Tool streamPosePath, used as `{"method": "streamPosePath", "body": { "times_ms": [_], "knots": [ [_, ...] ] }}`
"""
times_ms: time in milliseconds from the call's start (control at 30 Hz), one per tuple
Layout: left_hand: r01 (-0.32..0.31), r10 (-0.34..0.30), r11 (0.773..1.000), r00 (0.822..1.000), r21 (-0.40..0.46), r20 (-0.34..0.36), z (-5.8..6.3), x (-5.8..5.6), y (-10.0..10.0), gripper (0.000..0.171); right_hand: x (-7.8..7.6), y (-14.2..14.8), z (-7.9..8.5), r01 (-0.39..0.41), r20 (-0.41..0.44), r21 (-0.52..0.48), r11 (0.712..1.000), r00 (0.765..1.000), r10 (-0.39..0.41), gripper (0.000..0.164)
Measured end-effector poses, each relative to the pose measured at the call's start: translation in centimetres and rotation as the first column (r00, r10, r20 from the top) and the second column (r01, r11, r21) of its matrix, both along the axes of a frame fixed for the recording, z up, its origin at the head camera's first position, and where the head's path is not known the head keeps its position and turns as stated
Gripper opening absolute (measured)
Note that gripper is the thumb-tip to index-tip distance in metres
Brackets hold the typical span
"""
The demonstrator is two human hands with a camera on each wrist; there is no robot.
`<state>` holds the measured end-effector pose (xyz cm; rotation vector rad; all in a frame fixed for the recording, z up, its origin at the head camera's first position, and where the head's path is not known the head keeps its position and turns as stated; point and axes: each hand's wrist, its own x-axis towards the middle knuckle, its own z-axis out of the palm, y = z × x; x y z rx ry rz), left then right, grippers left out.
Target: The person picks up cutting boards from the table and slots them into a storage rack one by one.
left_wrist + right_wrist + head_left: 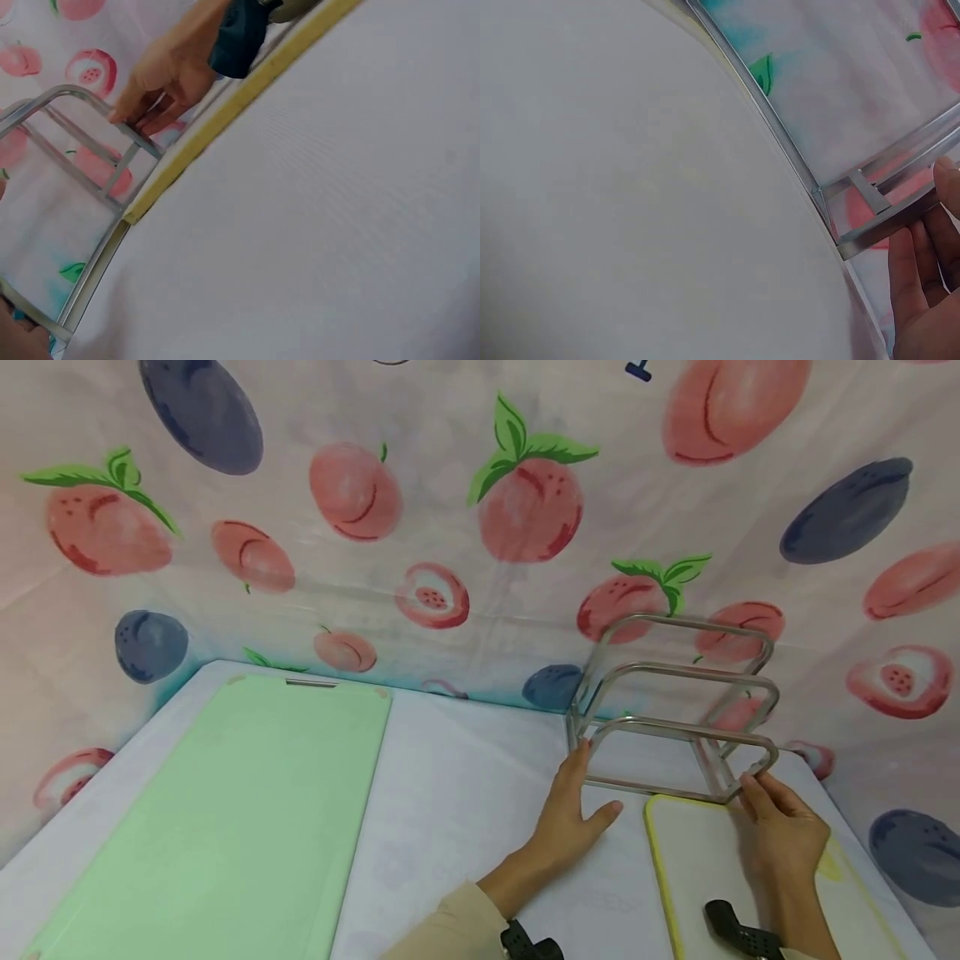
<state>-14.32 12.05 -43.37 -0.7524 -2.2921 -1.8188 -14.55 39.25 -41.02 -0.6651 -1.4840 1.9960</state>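
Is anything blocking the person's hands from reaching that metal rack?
Nothing visible is. The left hand already touches the rack at its left end, and the right hand grips its front right corner. The white board lies below the right hand, not between it and the rack.

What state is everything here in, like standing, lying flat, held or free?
metal rack: hoops upward, no boards in it, touched by both hands
left hand: fingers against the rack's left side, thumb spread away
right hand: pinching the rack's front right corner
green board: lying flat, untouched
white board with yellow rim: lying flat, partly hidden by the right arm
fruit-print cloth: hanging behind
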Motion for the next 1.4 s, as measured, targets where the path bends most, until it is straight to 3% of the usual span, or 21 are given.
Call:
{"method": "streamPosePath", "body": {
  "times_ms": [100,267,567,733,933,1200,1400],
  "knots": [
    [-0.108,0.11,0.993,0.993,0.043,-0.045,-0.3,0.0,0.1,0.069,-0.1,-0.4,0.0,-0.023,0.004,0.018,1.0,1.0,0.023,0.021],
    [-0.25,0.262,0.961,0.96,0.115,-0.096,-0.5,-0.1,0.1,0.059,-0.2,-1.2,-0.1,-0.055,0.006,0.05,0.997,0.998,0.055,0.019],
    [-0.369,0.388,0.918,0.911,0.144,-0.138,-0.4,0.1,-0.1,0.058,-0.2,-2.0,0.0,-0.128,-0.011,0.053,0.99,0.992,0.129,0.02],
    [-0.43,0.459,0.884,0.875,0.186,-0.156,-0.5,0.0,-0.1,0.054,-0.1,-2.3,0.0,-0.176,-0.002,0.093,0.98,0.984,0.176,0.017],
    [-0.472,0.503,0.854,0.856,0.22,-0.117,-0.3,0.0,-0.3,0.048,-0.1,-2.6,0.0,-0.209,-0.001,0.117,0.971,0.978,0.211,0.017],
    [-0.497,0.516,0.854,0.848,0.151,-0.124,-0.3,-0.2,-0.2,0.055,-0.1,-3.2,-0.1,-0.199,0.002,0.113,0.973,0.98,0.2,0.019],
    [-0.513,0.528,0.845,0.845,0.15,-0.084,-0.2,-0.3,-0.3,0.049,0.0,-3.2,-0.2,-0.221,-0.01,0.111,0.969,0.975,0.223,0.018]
  ]
}}
